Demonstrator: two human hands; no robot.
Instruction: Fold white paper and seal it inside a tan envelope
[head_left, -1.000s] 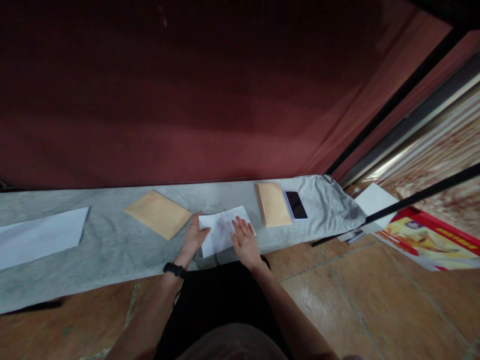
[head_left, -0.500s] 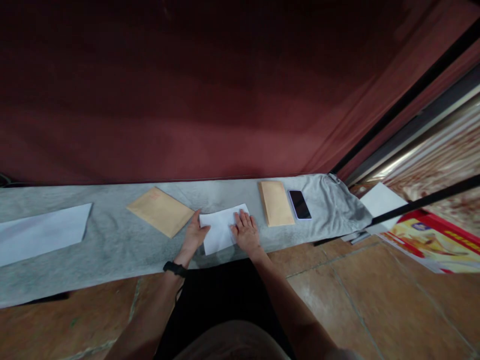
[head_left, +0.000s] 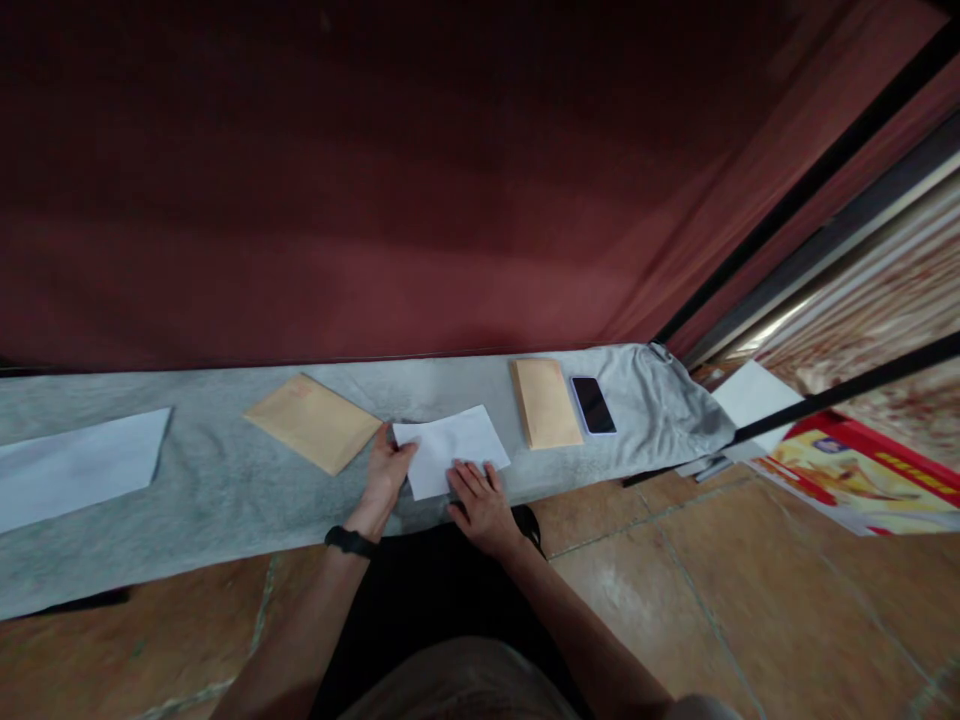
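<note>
A folded sheet of white paper lies on the grey cloth in front of me. My left hand, with a black band on its wrist, grips the paper's left edge between thumb and fingers. My right hand rests on the lower right part of the paper, palm down with its fingers stretched out. Just left of my left hand is a brown envelope, lying at a slant. Right of the paper sits a stack of brown envelopes.
A phone with a dark screen lies right of the stack. White paper lies at the far left of the grey cloth. Black bars and a red and yellow box are on the right. A dark red wall rises behind.
My right hand has slid down and left across the paper, towards its near edge. My left hand keeps hold of the left edge. The whole view has shifted slightly.
</note>
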